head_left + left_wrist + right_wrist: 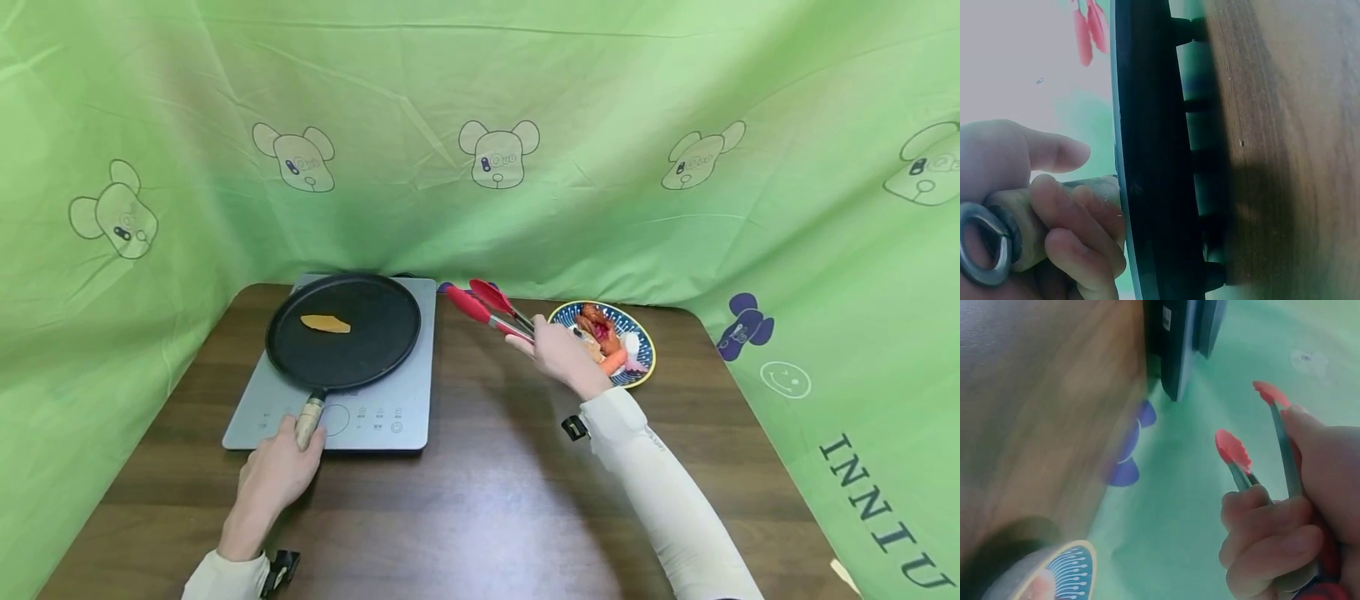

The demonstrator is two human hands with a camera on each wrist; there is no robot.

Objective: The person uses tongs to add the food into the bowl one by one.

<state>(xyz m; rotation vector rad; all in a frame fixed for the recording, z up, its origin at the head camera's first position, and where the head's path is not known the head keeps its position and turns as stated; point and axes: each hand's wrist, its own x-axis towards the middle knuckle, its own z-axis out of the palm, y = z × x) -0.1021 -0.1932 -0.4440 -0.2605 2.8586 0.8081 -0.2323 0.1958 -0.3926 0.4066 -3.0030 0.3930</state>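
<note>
My left hand (281, 467) grips the wooden handle (308, 421) of a flat black pan (367, 342). In the left wrist view, its fingers curl round that handle near a metal hanging ring (999, 250). A thin tan piece of food (326, 323) lies on the pan, left of the middle. My right hand (562, 350) holds red-tipped metal tongs (491, 308) in the air between the pan and a patterned plate (651, 367). The tongs' tips stand apart with nothing between them, as the right wrist view shows.
Under the pan is a grey induction cooktop (251, 417). The blue-and-white plate at the back right holds a sausage-like piece, a carrot-like piece (613, 362) and other food. A green printed curtain (495, 225) encloses the wooden table (480, 508) at the back and sides.
</note>
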